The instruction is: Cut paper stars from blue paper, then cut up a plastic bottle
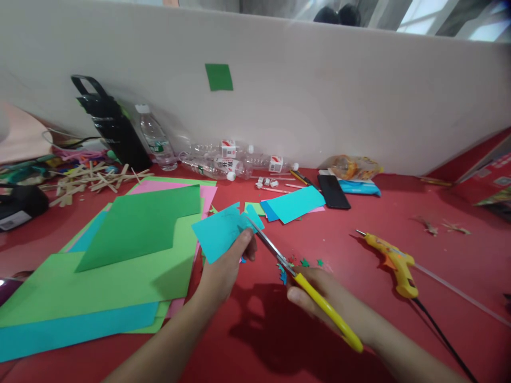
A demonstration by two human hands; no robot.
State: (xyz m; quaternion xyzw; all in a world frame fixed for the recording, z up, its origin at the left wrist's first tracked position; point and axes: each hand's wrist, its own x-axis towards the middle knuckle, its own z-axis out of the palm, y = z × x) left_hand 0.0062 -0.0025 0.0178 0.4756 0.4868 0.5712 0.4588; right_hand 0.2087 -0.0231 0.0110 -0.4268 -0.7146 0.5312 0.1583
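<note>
My left hand [227, 268] pinches a piece of teal paper [219, 231] and holds it just above the red table [279, 340]. My right hand [327, 300] grips yellow-handled scissors [303, 284]. Their metal blades point up and left and meet the right edge of the teal paper. Small paper cut-outs [305, 262], green and teal, lie on the table under the blades.
Large green, teal and pink paper sheets [120, 266] are stacked at the left. A yellow glue gun [393, 263] with its cord lies at the right. Bottles [223, 165], wooden sticks [88, 181], a black phone [333, 191] and more teal paper [295, 205] sit by the white back wall.
</note>
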